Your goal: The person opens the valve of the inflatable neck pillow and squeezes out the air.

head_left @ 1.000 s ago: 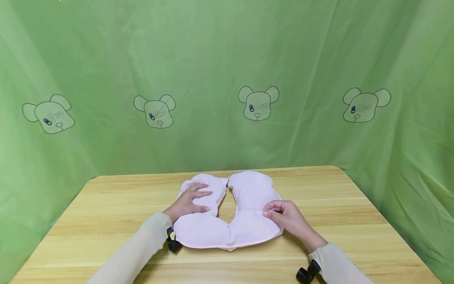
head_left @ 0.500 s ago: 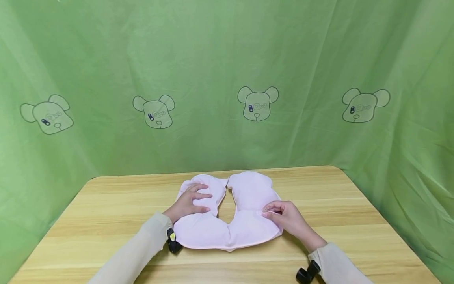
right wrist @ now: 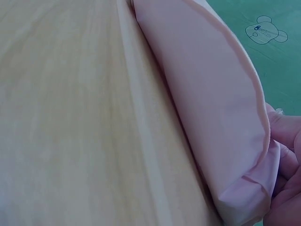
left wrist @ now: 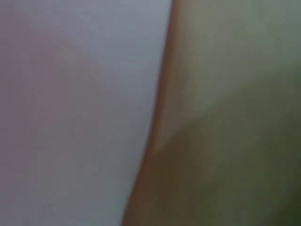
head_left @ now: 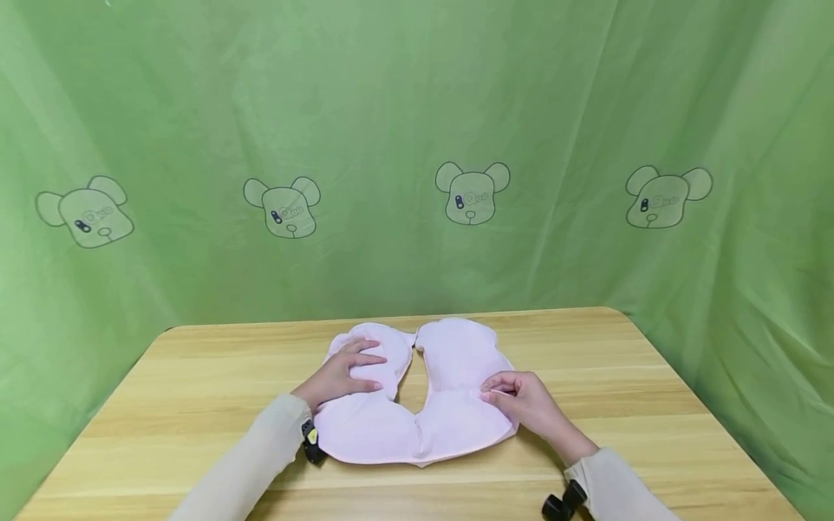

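Pink pillow (head_left: 449, 420) lies already spread at lower centre, handling apparently unfinished, as left hand (head_left: 339, 373) rests wide-fingered and right hand (head_left: 529, 402) pinches it.

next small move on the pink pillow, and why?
I'd probably ease the right hand upward slightly. It seems to pinch the right side of the pink pillow, but exactly which bit is too small to tell; a slight lift might show it. The left hand lies spread across the left side, so it can likely brace the pillow.
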Available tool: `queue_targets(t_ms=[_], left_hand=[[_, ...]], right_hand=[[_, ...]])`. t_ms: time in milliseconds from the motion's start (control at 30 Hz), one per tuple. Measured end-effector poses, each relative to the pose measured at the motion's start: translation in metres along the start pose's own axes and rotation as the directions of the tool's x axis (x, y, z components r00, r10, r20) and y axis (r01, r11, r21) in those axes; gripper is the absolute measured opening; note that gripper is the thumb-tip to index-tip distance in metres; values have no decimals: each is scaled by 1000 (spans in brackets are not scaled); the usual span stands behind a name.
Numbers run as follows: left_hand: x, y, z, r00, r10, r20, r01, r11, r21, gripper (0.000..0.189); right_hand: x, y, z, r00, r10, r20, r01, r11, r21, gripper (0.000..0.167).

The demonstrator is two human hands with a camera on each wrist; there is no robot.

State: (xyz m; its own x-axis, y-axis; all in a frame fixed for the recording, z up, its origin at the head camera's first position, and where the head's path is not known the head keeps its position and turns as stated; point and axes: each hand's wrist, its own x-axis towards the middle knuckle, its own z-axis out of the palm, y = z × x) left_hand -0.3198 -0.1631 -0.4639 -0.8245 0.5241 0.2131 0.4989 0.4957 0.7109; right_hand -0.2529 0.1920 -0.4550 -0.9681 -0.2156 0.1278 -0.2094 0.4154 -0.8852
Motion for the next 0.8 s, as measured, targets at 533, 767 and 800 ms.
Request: queue_targets(t_ms=[533, 767, 800], left_hand=[[-6, 32, -67, 998, -57, 16, 56, 997, 50, 60], [9, 55, -88, 999, -3, -37, 3, 1000, 11, 57], [12, 58, -88, 999, -2, -41, 2, 1000, 7, 58]], right_hand=[[1, 4, 1, 1000, -29, -2, 29, 1000, -10, 10], [0, 2, 1, 1000, -21, -3, 21, 1000, -14, 9], [0, 2, 0, 1000, -24, -4, 24, 1000, -14, 10]])
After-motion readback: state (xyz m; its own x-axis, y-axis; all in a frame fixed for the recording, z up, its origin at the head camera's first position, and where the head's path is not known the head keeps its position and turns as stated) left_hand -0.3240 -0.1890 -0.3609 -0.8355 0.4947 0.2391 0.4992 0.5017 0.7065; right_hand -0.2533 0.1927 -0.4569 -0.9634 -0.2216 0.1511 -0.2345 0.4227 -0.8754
